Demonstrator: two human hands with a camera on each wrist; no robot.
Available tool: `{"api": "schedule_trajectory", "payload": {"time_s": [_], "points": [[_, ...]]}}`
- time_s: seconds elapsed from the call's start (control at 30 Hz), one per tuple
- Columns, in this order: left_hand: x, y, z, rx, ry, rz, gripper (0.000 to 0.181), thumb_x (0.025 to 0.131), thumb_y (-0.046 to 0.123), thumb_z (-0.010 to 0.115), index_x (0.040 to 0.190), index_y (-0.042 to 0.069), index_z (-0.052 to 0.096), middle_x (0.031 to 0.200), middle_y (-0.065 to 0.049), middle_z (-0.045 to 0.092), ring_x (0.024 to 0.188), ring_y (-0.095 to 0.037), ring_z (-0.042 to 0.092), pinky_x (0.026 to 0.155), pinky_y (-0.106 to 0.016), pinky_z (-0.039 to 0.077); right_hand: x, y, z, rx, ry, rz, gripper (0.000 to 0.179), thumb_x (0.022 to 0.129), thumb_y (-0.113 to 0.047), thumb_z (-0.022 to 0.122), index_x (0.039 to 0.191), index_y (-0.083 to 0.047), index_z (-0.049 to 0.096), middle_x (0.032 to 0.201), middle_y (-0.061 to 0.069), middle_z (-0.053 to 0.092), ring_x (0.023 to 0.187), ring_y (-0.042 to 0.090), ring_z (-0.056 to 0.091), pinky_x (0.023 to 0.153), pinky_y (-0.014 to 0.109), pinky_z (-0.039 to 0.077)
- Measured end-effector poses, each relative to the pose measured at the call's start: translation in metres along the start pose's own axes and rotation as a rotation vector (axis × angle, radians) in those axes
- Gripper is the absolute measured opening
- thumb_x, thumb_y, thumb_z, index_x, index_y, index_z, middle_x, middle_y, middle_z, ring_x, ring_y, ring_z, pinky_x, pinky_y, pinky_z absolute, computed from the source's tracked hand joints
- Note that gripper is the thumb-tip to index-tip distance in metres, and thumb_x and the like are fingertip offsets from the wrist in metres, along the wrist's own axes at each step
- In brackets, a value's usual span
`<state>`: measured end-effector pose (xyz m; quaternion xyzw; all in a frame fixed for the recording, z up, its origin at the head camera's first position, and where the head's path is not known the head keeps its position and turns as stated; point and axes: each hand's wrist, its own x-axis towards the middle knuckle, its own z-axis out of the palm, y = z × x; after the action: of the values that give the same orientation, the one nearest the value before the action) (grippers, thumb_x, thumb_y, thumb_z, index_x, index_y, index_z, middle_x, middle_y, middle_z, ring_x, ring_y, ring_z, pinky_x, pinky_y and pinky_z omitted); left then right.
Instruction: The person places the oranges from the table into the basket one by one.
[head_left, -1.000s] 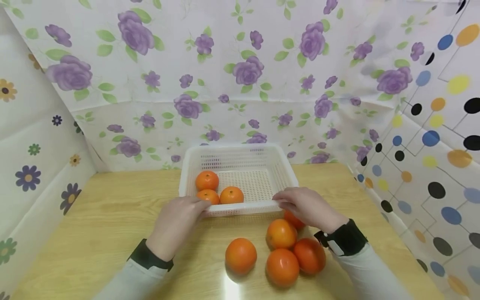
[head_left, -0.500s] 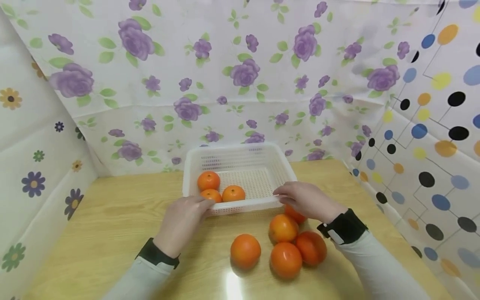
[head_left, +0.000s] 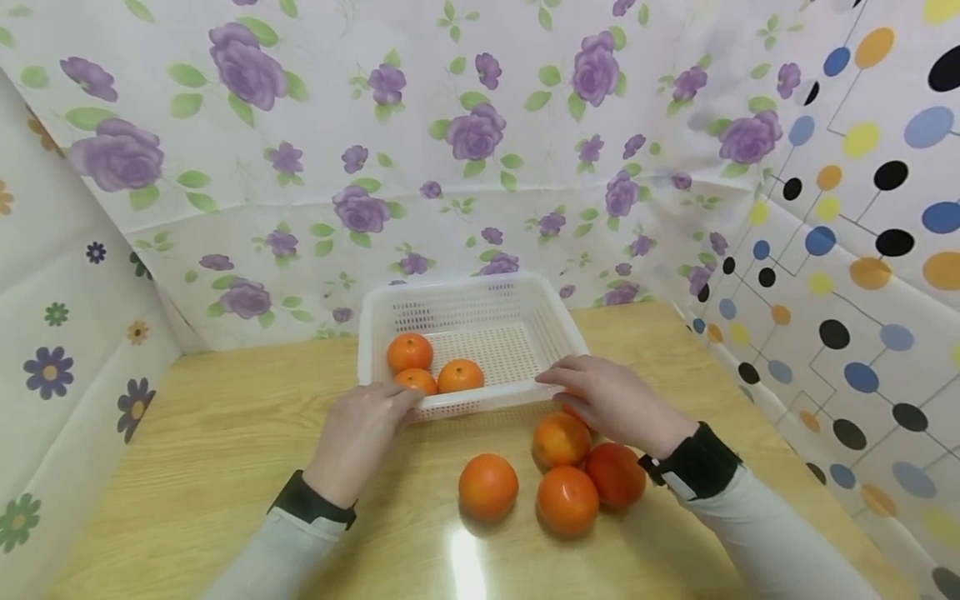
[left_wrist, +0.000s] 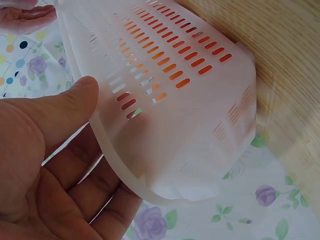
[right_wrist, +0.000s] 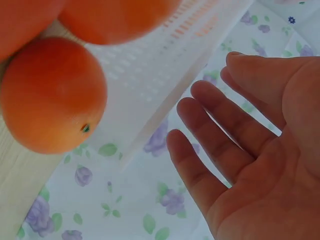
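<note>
A white plastic basket [head_left: 495,397] with slotted walls stands at the back of the table, three oranges [head_left: 461,376] grouped at its left. My left hand [head_left: 363,433] pinches the rim at the near left corner; in the left wrist view its thumb [left_wrist: 82,97] presses the outer side and the fingers go behind the rim. By the near right corner is my right hand [head_left: 618,402], its fingers loosely extended. The right wrist view shows these fingers [right_wrist: 200,165] apart from the basket's rim [right_wrist: 165,107], holding nothing. Beneath this hand lies a partly hidden orange [right_wrist: 55,95].
In front of the basket, several more oranges [head_left: 567,500] cluster on the wooden table [head_left: 247,450]. A single orange [head_left: 488,487] lies to their left. Flowered cloth [head_left: 315,167] hangs behind the table, and dotted cloth [head_left: 847,333] closes the right side.
The head view has shifted slightly, moving the whole scene a little in the picture. Both hands stay at the basket's near corners, and the oranges keep their places.
</note>
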<state>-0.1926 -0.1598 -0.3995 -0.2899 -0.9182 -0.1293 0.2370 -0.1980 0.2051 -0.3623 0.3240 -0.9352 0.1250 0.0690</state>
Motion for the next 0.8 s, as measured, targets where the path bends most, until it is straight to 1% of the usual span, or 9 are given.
{"api": "schedule_trajectory", "payload": {"time_s": [0.2,0.33,0.43,0.6,0.73,0.8], "points": [[0.002,-0.001,0.000,0.006,0.006,0.022,0.027,0.084,0.012,0.097,0.107,0.014,0.082,0.093,-0.002,0.079,0.076,-0.022,0.070,0.067,-0.038,0.059,-0.004,-0.015,0.001,-0.012,0.046,-0.067,0.039,0.100,-0.011,0.084,0.138,-0.016,0.076,0.130,0.001,0.074,0.118,0.023,0.072,0.101,0.046,0.062],[0.005,-0.002,-0.001,0.001,-0.007,0.026,0.028,0.085,0.012,0.097,0.109,0.013,0.083,0.095,-0.003,0.080,0.079,-0.022,0.072,0.070,-0.038,0.060,-0.008,-0.029,0.004,-0.003,0.061,-0.128,0.041,0.099,-0.012,0.085,0.139,-0.016,0.075,0.132,0.000,0.073,0.119,0.021,0.071,0.102,0.044,0.062],[0.006,-0.001,-0.002,-0.004,-0.024,0.015,0.028,0.085,0.013,0.096,0.110,0.013,0.083,0.098,-0.003,0.081,0.081,-0.022,0.073,0.071,-0.039,0.061,-0.010,-0.042,0.007,0.002,0.031,-0.174,0.041,0.100,-0.015,0.085,0.140,-0.017,0.074,0.134,-0.001,0.073,0.122,0.019,0.070,0.104,0.041,0.060],[0.004,-0.001,-0.003,0.002,-0.037,0.000,0.028,0.086,0.011,0.096,0.111,0.013,0.084,0.098,-0.003,0.081,0.080,-0.022,0.073,0.072,-0.040,0.062,-0.012,-0.063,0.012,0.010,-0.047,-0.255,0.041,0.102,-0.022,0.084,0.141,-0.016,0.074,0.139,-0.002,0.072,0.128,0.019,0.068,0.109,0.039,0.057],[0.003,-0.001,-0.003,-0.006,-0.036,-0.007,0.028,0.086,0.011,0.096,0.111,0.012,0.084,0.098,-0.003,0.081,0.082,-0.023,0.074,0.073,-0.041,0.063,-0.011,-0.076,0.015,0.020,-0.094,-0.314,0.040,0.103,-0.023,0.083,0.141,-0.018,0.074,0.140,-0.003,0.071,0.128,0.018,0.068,0.109,0.036,0.056],[0.001,-0.001,-0.002,-0.014,-0.031,-0.010,0.027,0.086,0.012,0.096,0.110,0.012,0.083,0.098,-0.003,0.081,0.082,-0.023,0.074,0.073,-0.041,0.063,-0.009,-0.082,0.019,0.001,-0.113,-0.341,0.040,0.104,-0.025,0.082,0.142,-0.020,0.072,0.141,-0.002,0.070,0.128,0.018,0.068,0.108,0.034,0.056]]}}
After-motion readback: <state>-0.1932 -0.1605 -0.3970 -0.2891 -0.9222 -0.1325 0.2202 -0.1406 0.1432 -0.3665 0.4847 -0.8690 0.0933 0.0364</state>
